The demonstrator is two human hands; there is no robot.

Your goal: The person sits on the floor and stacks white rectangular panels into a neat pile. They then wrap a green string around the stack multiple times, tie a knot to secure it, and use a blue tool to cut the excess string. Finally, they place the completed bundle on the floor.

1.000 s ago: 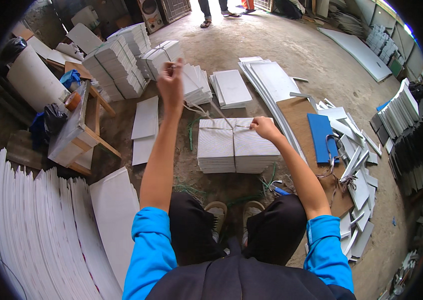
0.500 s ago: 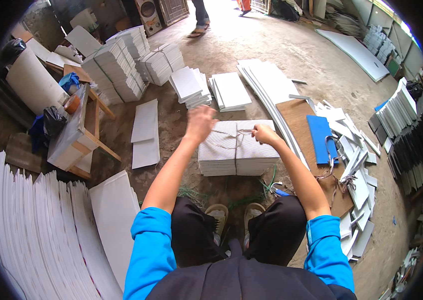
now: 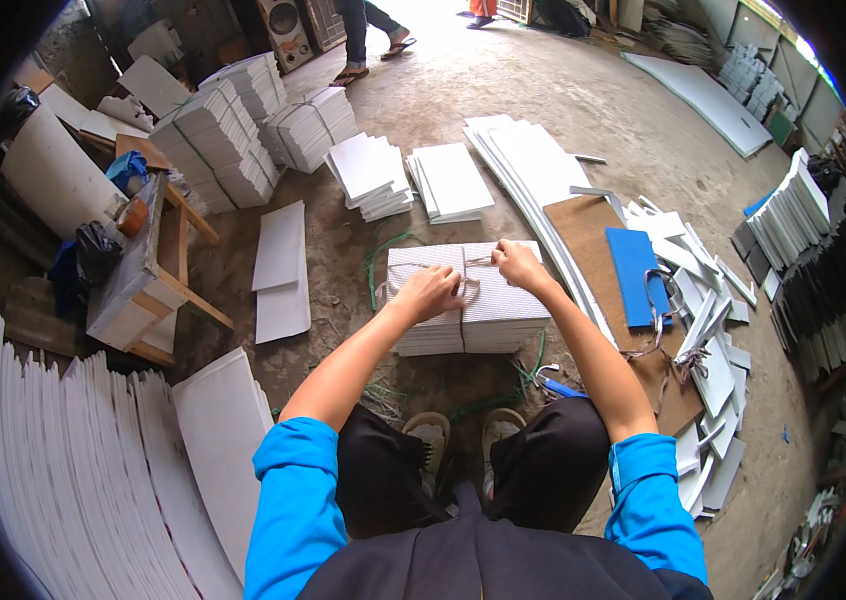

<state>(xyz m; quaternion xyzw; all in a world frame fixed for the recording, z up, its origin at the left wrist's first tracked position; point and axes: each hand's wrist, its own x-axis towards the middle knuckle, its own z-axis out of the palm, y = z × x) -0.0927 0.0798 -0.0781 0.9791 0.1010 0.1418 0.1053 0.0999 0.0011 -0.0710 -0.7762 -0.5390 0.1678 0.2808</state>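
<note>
In front of my feet sits a bundle of white sheets (image 3: 503, 311), stacked flat and bound with a greyish cord (image 3: 464, 270) that crosses over its top. My left hand (image 3: 429, 293) is closed on the cord just left of the stack's middle. Toward the far right of the top, my right hand (image 3: 520, 265) pinches another stretch of the cord. Between the two hands the cord forms loose loops; finger details there are small. Green string (image 3: 383, 262) lies on the ground by the bundle's left side.
Tied stacks (image 3: 228, 135) stand at the far left, near a wooden stool (image 3: 158, 270). Loose white sheets (image 3: 455, 182) lie beyond the bundle. Right of it are a brown board (image 3: 588, 235), a blue panel (image 3: 633, 270) and white offcuts (image 3: 718, 375). A person's legs (image 3: 355, 40) show at the top.
My left hand has come down and right onto the cord over the bundle. The right hand has shifted slightly up. The person at the back has stepped left.
</note>
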